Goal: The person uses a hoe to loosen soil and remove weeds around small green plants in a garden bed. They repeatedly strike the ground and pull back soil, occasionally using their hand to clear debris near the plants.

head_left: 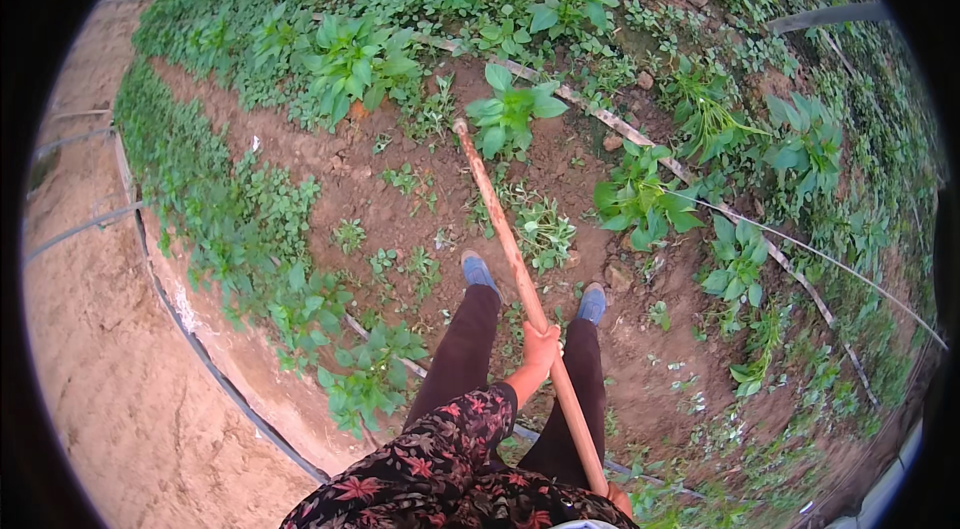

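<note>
A long, worn wooden handle [517, 264] slants from the bottom of the head view up to bare soil beside a leafy green plant [508, 112]. No blade shows at its far end, so I cannot tell what tool it is. My left hand [541, 345] is wrapped round it at about mid-length, in front of my legs. Close to my body, my right hand [620, 500] is closed at the near end and only partly visible. Small weeds [543, 232] grow on the soil just right of the handle, ahead of my shoes.
My blue shoes [592, 303] stand on brown soil among low weeds. Dark strips resembling drip hose [625, 128] cross the bed, with young plants [646, 199] along one. A thin cord [830, 246] runs on the right. Dense greenery and a curved bed edge [195, 344] lie left.
</note>
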### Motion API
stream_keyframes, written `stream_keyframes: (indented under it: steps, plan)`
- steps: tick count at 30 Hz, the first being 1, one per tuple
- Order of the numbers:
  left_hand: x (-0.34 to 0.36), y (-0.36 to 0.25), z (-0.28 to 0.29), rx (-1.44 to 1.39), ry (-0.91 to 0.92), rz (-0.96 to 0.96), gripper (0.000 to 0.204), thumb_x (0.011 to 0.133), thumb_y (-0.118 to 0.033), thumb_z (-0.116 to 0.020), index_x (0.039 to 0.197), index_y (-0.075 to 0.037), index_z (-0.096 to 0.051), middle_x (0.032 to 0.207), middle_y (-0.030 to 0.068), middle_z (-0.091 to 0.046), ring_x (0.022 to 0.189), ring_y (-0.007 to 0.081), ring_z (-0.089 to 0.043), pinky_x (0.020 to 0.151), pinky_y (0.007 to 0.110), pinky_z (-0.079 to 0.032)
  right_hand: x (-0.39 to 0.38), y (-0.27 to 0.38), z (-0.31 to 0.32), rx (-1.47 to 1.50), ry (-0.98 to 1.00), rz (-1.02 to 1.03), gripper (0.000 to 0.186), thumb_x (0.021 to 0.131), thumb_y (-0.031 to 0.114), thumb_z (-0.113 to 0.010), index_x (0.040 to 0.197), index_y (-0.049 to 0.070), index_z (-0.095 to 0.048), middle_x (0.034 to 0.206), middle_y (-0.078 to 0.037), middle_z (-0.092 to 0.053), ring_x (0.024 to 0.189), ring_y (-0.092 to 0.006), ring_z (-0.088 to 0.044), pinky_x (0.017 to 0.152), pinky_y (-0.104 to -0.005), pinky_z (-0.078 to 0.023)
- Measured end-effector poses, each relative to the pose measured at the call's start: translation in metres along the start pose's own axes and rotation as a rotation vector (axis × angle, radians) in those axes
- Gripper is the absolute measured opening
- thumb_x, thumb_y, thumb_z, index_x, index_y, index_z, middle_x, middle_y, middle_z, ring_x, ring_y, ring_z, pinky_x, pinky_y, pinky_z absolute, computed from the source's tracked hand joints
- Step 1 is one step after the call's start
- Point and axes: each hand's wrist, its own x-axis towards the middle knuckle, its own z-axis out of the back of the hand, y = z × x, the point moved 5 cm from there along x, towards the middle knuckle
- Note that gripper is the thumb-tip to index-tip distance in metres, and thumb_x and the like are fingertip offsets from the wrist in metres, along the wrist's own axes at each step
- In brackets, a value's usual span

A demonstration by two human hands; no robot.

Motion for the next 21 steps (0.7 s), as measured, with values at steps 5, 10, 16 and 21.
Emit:
stream_keyframes:
  steps: [5, 10, 16, 21]
  plan:
    - [0.021, -0.042, 0.004, -0.143, 0.047, -0.046, 0.034, 0.082, -0.012, -0.062, 0.098, -0.009, -0.032, 0.069, 0.0059, -0.046, 0.047, 0.0172, -0.049, 0.039, 0.033, -0.044, 0.008, 0.111, 0.092, -0.079, -0.1, 0.011, 0.039, 0.066, 0.026, -0.068, 0.091, 0.003, -0.052, 0.073, -0.026, -0.061, 0.07, -0.0424, -0.061, 0.061, -0.0497, -0.049]
    - [0.049, -0.099, 0.019, -0.221, 0.112, -0.021, 0.034, 0.082, -0.015, -0.064, 0.097, -0.009, -0.033, 0.072, 0.0059, -0.048, 0.053, 0.0176, -0.052, 0.043, 0.033, -0.047, 0.025, 0.184, 0.121, -0.166, -0.074, 0.03, 0.037, 0.068, 0.027, -0.067, 0.09, 0.002, -0.049, 0.075, -0.026, -0.062, 0.073, -0.0423, -0.061, 0.065, -0.0484, -0.049]
    - [0.063, -0.129, 0.052, -0.237, 0.357, 0.124, 0.037, 0.082, -0.018, -0.065, 0.1, -0.009, -0.034, 0.078, 0.0078, -0.05, 0.058, 0.0195, -0.057, 0.047, 0.035, -0.051, 0.065, 0.295, 0.116, -0.059, -0.001, 0.089, 0.042, 0.071, 0.032, -0.066, 0.091, 0.002, -0.046, 0.073, -0.027, -0.06, 0.072, -0.0421, -0.061, 0.063, -0.0461, -0.048]
    - [0.083, -0.216, 0.094, -0.028, 0.29, 0.112, 0.055, 0.079, -0.019, -0.068, 0.119, -0.009, -0.031, 0.094, 0.0091, -0.053, 0.073, 0.0202, -0.059, 0.06, 0.038, -0.05, 0.122, 0.437, 0.111, 0.39, 0.153, 0.054, 0.034, 0.079, 0.023, -0.066, 0.093, -0.001, -0.047, 0.067, -0.009, -0.056, 0.051, -0.0152, -0.058, 0.049, -0.0303, -0.046]
